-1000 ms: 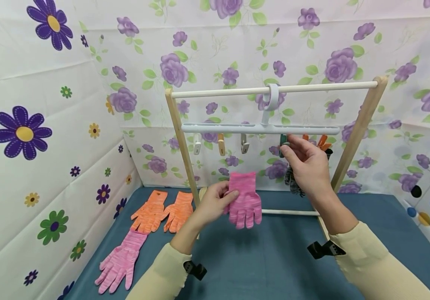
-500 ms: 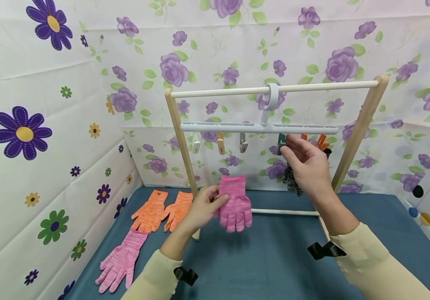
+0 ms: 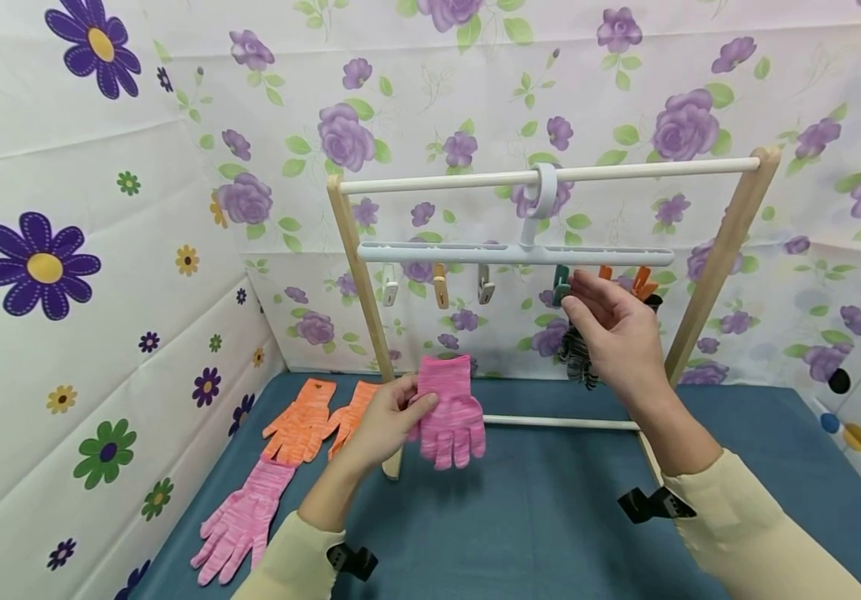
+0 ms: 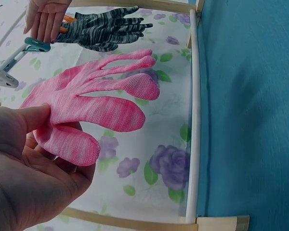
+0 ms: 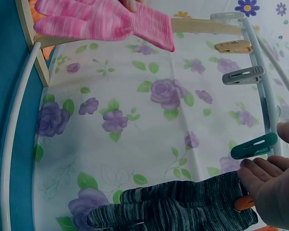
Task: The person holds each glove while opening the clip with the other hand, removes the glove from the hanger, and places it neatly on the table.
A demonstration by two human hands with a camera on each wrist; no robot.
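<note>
Floral backdrop: I see the left hand, pinching a pink glove, shifted leftward from the green clip, hence unclipped; right hand relaxed.

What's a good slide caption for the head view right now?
Left hand holds a pink glove; right hand sits by a green clip on the white hanger.

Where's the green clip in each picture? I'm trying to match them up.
Head: the green clip, right of centre, below the hanger, just left of the right hand.
Left wrist: the green clip, upper left, just below the right hand.
Right wrist: the green clip, right side, just above the right hand's fingers.
Shared landmark: the dark glove, near the right hand.
</note>
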